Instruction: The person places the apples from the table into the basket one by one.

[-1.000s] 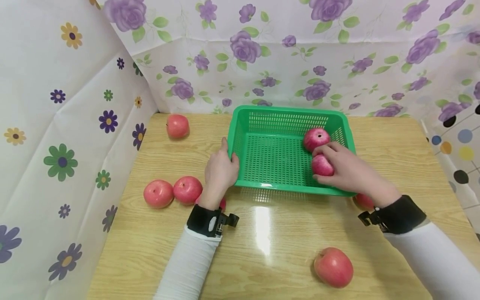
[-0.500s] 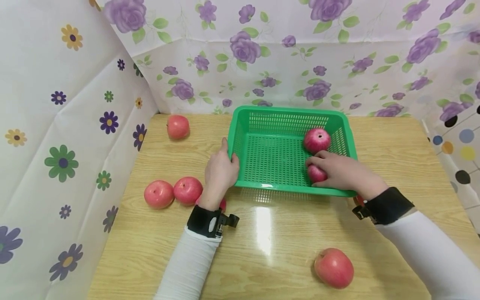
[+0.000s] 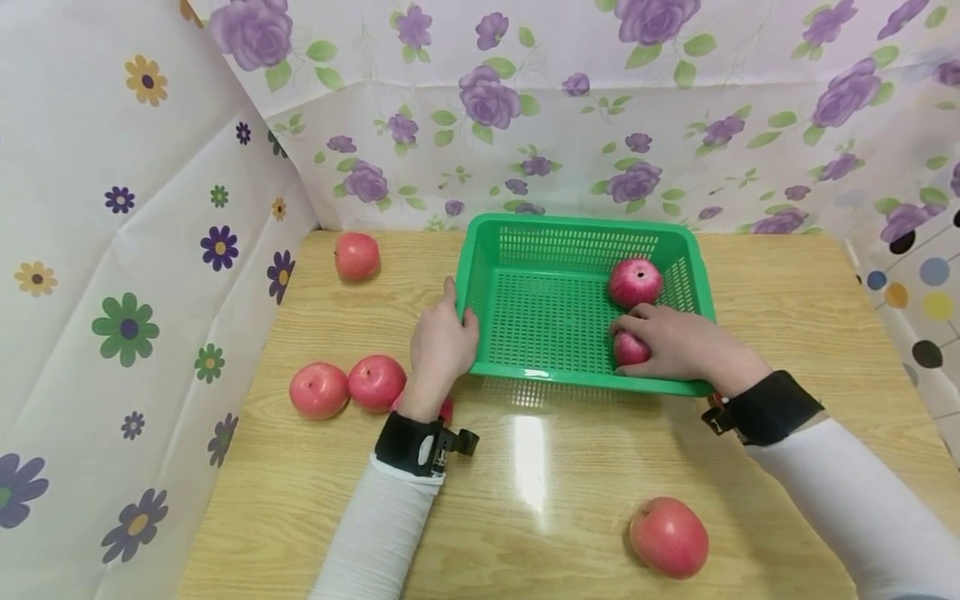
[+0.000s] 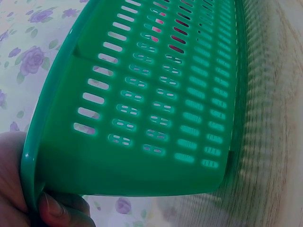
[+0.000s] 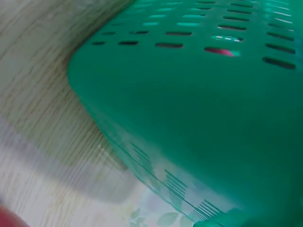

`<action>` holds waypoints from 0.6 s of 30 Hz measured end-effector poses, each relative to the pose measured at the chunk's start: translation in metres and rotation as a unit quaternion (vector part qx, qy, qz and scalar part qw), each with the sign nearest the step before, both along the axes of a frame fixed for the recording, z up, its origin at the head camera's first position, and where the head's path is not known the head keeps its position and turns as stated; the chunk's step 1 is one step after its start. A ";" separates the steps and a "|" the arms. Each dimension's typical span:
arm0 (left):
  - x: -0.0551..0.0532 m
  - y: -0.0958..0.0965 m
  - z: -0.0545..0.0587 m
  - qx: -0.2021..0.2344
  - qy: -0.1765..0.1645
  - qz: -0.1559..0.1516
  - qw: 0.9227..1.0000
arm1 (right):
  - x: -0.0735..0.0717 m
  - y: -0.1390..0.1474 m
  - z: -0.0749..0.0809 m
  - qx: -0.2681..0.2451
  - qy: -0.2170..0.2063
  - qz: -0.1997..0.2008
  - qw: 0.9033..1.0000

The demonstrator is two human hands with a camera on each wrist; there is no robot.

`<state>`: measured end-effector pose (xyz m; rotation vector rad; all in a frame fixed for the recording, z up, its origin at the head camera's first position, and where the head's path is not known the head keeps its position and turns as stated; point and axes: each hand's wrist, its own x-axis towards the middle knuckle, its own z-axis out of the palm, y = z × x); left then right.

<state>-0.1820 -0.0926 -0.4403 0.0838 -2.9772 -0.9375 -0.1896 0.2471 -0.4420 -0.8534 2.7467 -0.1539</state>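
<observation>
A green plastic basket (image 3: 585,219) with slotted walls stands on the wooden table. My left hand (image 3: 442,340) grips its left rim; in the left wrist view the fingers (image 4: 61,211) curl around that rim. Reaching over the front right corner, my right hand (image 3: 678,340) holds a red apple (image 3: 631,349) low inside the basket, palm side hidden. Just behind it, another red apple (image 3: 636,283) lies at the right end. The right wrist view is filled mostly by the basket's outer wall (image 5: 165,99), and the hand is out of sight there.
Left of the basket lie two apples (image 3: 319,390), with a third apple (image 3: 446,410) partly behind my left wrist. One apple (image 3: 357,257) sits at the back left, another apple (image 3: 669,537) at the front right. Floral cloth (image 3: 420,108) hangs behind the table.
My right hand has moved the held apple left and toward the basket's front wall, away from the apple behind it. The left hand and the basket have stayed put.
</observation>
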 end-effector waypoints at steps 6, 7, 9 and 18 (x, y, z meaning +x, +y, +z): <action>0.001 0.000 0.000 0.001 0.001 0.002 1.000 | 0.001 0.000 0.003 -0.024 0.015 0.015 0.999; 0.001 0.000 0.000 0.001 0.002 0.002 1.000 | 0.001 0.001 0.002 -0.027 0.018 0.017 0.999; 0.001 0.000 0.000 0.000 0.003 0.003 1.000 | 0.001 0.002 0.001 -0.032 0.023 0.020 0.999; 0.000 0.000 -0.001 -0.002 0.002 0.002 1.000 | 0.001 0.005 -0.001 -0.057 0.050 0.015 0.997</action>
